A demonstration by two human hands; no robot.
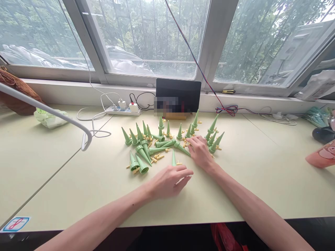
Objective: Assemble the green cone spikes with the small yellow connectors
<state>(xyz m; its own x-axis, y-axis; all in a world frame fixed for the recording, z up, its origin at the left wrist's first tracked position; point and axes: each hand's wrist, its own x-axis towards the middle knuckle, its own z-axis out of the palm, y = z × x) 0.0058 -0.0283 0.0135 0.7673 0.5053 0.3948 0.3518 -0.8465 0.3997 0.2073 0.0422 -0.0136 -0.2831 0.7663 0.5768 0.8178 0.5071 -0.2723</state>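
Observation:
Several green cone-shaped plastic spikes (146, 146) with small yellow side valves lie and stand in a cluster on the pale table (78, 181). My left hand (170, 181) rests on the table just below one upright green cone (173, 158), fingers loosely curled and pointing right, holding nothing I can see. My right hand (200, 151) lies palm down among the cones on the right, its fingertips touching small yellow pieces (186, 142) beside a lying cone (181, 148).
A dark tablet (178, 99) leans against the window sill behind the cones. A white power strip (123, 111) with cables lies to its left. A white curved bar (52, 113) crosses the left. A pink packet (321, 155) and dark object (323, 134) sit far right.

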